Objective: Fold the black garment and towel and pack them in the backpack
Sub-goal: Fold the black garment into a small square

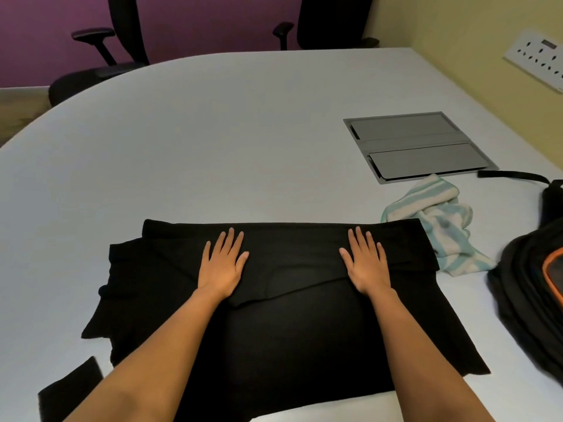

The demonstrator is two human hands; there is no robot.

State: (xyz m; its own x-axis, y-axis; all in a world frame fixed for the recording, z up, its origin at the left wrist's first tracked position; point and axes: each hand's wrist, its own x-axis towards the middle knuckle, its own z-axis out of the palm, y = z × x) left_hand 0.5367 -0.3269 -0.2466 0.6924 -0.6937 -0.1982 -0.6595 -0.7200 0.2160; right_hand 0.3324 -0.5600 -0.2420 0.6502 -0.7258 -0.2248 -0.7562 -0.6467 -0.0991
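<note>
Though the backpack (522,295) is cropped, left hand (222,264) and right hand (367,264) lie flat on black garment (289,333).

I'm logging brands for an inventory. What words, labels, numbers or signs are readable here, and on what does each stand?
No text here can be read.
On the socket panel on the wall: a small dark label near its top, too small and blurred to read.
On the garment, towel, backpack and table hatch: no text, brand or number shows.
</note>
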